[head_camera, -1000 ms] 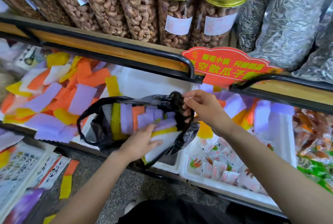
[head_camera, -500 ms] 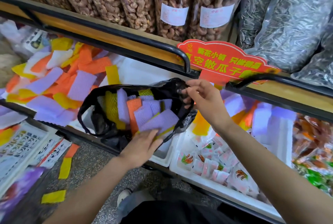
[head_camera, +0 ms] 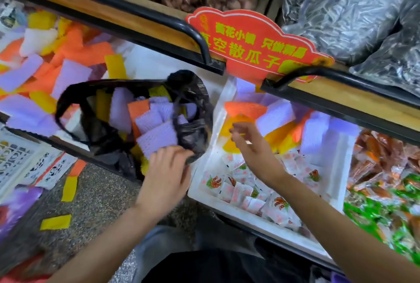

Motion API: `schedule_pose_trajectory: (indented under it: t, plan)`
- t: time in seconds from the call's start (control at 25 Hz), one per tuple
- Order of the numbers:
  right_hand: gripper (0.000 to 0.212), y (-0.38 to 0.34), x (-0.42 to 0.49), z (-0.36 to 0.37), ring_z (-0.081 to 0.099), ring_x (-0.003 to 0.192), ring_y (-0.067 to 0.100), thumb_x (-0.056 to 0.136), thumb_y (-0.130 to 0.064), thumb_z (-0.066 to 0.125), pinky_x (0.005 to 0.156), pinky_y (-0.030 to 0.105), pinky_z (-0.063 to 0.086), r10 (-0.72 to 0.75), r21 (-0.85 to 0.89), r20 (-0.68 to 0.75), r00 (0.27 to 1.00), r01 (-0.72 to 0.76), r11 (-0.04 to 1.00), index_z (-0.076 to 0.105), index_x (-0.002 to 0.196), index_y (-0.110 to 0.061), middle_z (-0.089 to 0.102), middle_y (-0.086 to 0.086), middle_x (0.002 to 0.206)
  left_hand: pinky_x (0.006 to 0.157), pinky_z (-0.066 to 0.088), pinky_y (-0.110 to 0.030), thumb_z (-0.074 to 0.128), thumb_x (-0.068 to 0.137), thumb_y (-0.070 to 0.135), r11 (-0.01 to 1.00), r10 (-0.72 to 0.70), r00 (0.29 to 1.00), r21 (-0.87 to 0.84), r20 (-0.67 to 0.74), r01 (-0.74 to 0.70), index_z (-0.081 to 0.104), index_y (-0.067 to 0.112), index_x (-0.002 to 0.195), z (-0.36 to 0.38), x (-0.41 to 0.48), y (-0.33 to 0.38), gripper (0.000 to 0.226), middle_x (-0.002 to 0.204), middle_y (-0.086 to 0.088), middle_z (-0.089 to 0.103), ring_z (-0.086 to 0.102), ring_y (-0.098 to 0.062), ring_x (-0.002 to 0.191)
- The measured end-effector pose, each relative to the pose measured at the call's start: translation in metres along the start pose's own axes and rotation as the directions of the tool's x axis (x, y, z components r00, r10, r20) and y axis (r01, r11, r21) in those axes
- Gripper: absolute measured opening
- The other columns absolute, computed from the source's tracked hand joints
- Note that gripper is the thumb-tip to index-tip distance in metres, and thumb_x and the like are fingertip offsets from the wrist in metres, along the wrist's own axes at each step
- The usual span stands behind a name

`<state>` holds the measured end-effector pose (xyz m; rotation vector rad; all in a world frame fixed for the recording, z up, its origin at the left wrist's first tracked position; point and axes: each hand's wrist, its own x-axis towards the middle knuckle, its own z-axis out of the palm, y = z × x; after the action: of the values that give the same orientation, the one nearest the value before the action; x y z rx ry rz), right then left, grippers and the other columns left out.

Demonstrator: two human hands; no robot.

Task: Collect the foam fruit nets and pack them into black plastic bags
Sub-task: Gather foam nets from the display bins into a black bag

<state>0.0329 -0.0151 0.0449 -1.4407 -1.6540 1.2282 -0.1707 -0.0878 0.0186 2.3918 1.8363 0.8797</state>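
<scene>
A black plastic bag (head_camera: 193,100) sits open on the lower shelf, stuffed with purple, orange and yellow foam nets (head_camera: 156,137). My left hand (head_camera: 168,169) grips the bag's near rim at its right corner. My right hand (head_camera: 250,144) is off the bag, blurred, fingers relaxed and holding nothing. It hovers over orange and yellow nets (head_camera: 245,110) at the back of a white bin. Many more loose nets (head_camera: 68,73) cover the shelf to the left. A yellow net (head_camera: 55,222) lies on the floor.
The white foam bin (head_camera: 204,182) holds small snack packets at its front. A black rail (head_camera: 200,39) and a red sign (head_camera: 254,48) hang above the bag. Nut jars and seed bags (head_camera: 345,9) fill the upper shelf. Packaged snacks (head_camera: 386,180) lie at the right.
My right hand let go of the bag's far rim and moved down and right over the white bin. My left hand left the nets and took the bag's near rim.
</scene>
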Motion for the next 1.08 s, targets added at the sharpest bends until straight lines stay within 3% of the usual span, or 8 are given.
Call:
schedule_pose_trajectory:
  t: [0.08, 0.16, 0.28, 0.36, 0.56, 0.68, 0.88, 1.08]
  plan:
    - [0.025, 0.051, -0.006, -0.025, 0.056, 0.101, 0.02, 0.093, -0.012, 0.054, 0.08, 0.017, 0.05, 0.113, -0.108, -0.127, 0.985, -0.127, 0.986, 0.045, 0.117, -0.013, 0.054, 0.005, 0.116, 0.076, 0.035, -0.034, 0.05, 0.082, 0.016, 0.97, 0.189, 0.982, -0.16, 0.011, -0.185, 0.048, 0.013, 0.104, 0.014, 0.003, 0.034, 0.022, 0.103, -0.003, 0.046, 0.046, -0.024, 0.09]
    - [0.04, 0.1, -0.006, -0.054, 0.051, 0.111, 0.032, 0.09, -0.012, 0.06, 0.094, 0.035, 0.044, 0.202, -0.265, -0.288, 0.936, -0.28, 0.923, 0.042, 0.124, -0.002, 0.049, 0.016, 0.122, 0.08, 0.038, -0.032, 0.049, 0.083, 0.014, 0.938, 0.276, 0.953, -0.249, 0.122, -0.239, 0.048, 0.014, 0.105, 0.045, 0.015, 0.057, 0.022, 0.104, -0.005, 0.054, 0.05, -0.022, 0.095]
    - [0.064, 0.144, 0.003, -0.093, 0.039, 0.124, 0.043, 0.086, -0.017, 0.066, 0.103, 0.039, 0.029, 0.324, -0.34, -0.452, 0.831, -0.497, 0.799, 0.032, 0.135, 0.009, 0.04, 0.029, 0.13, 0.09, 0.041, -0.032, 0.045, 0.088, 0.016, 0.969, 0.175, 0.934, -0.224, 0.311, -0.107, 0.047, 0.015, 0.12, 0.102, 0.05, 0.075, 0.032, 0.118, -0.008, 0.055, 0.054, -0.025, 0.108]
    - [0.079, 0.158, 0.015, -0.108, 0.029, 0.133, 0.041, 0.085, -0.024, 0.067, 0.111, 0.041, 0.023, 0.364, -0.318, -0.489, 0.792, -0.551, 0.771, 0.022, 0.14, 0.009, 0.032, 0.029, 0.139, 0.103, 0.034, -0.036, 0.048, 0.093, 0.016, 0.974, 0.094, 0.9, -0.225, 0.425, 0.005, 0.041, 0.01, 0.135, 0.137, 0.077, 0.08, 0.043, 0.136, -0.01, 0.045, 0.042, -0.027, 0.126]
    - [0.102, 0.185, 0.059, -0.12, 0.006, 0.144, 0.032, 0.085, -0.042, 0.064, 0.117, 0.035, 0.009, 0.433, -0.262, -0.476, 0.765, -0.594, 0.761, 0.0, 0.145, 0.009, 0.007, 0.024, 0.154, 0.112, 0.024, -0.039, 0.053, 0.094, 0.018, 0.967, -0.045, 0.894, -0.203, 0.445, 0.15, 0.024, 0.002, 0.145, 0.201, 0.145, 0.081, 0.061, 0.15, -0.018, 0.029, 0.027, -0.031, 0.139]
    - [0.108, 0.194, 0.08, -0.118, 0.011, 0.143, 0.032, 0.081, -0.045, 0.068, 0.114, 0.036, 0.016, 0.494, -0.165, -0.496, 0.714, -0.636, 0.754, -0.004, 0.147, 0.003, 0.005, 0.021, 0.154, 0.107, 0.027, -0.036, 0.054, 0.093, 0.019, 0.974, -0.062, 0.867, -0.158, 0.494, 0.16, 0.023, 0.001, 0.145, 0.23, 0.162, 0.084, 0.063, 0.146, -0.019, 0.035, 0.033, -0.032, 0.134]
    - [0.076, 0.205, 0.088, -0.123, 0.04, 0.123, 0.042, 0.083, -0.012, 0.06, 0.103, 0.041, 0.033, 0.452, -0.232, -0.593, 0.667, -0.679, 0.697, 0.017, 0.144, -0.003, 0.027, 0.019, 0.143, 0.09, 0.04, -0.037, 0.054, 0.09, 0.004, 0.921, -0.073, 0.875, -0.305, 0.479, 0.243, 0.04, 0.0, 0.135, 0.244, 0.159, 0.088, 0.047, 0.115, -0.021, 0.057, 0.052, -0.034, 0.107]
    - [0.054, 0.192, 0.06, -0.137, 0.049, 0.116, 0.036, 0.083, -0.004, 0.052, 0.097, 0.042, 0.043, 0.361, -0.272, -0.474, 0.803, -0.523, 0.807, 0.039, 0.135, -0.004, 0.047, 0.018, 0.133, 0.092, 0.031, -0.021, 0.065, 0.088, 0.018, 0.835, -0.108, 0.784, -0.372, 0.611, 0.405, 0.039, -0.003, 0.134, 0.256, 0.149, 0.097, 0.057, 0.131, -0.019, 0.045, 0.043, -0.029, 0.122]
